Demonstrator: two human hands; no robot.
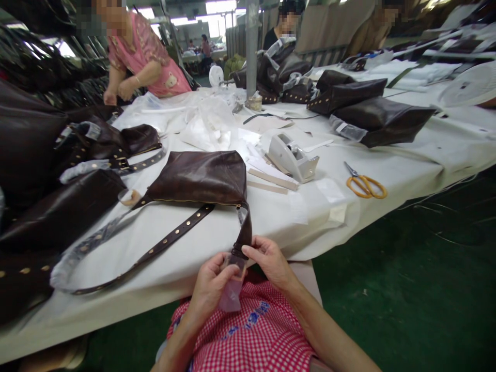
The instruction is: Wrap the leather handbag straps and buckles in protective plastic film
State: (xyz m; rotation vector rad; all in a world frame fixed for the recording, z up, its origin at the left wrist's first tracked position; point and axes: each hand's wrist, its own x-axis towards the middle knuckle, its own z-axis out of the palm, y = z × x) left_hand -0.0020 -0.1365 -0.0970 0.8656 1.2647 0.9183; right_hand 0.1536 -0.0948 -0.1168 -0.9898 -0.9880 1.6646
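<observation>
A dark brown leather bag point(201, 178) lies on the white-covered table in front of me. Its short strap end point(245, 230) hangs over the table edge toward my lap. My left hand point(215, 279) is closed on a clear plastic sleeve point(231, 295) at the tip of that strap. With thumb and fingers, my right hand point(269, 258) pinches the strap just above the sleeve, by its keeper loops. The long studded strap point(170, 237) curves away left across the table, partly wrapped in plastic. Whatever lies inside the sleeve is blurred.
Orange-handled scissors point(364, 183) and a tape dispenser point(292, 157) lie right of the bag, near paper strips point(273, 180). More brown bags are piled at left point(62, 206) and back right point(383, 119). A metal post point(251, 51) rises mid-table. A co-worker point(145, 57) stands across the table.
</observation>
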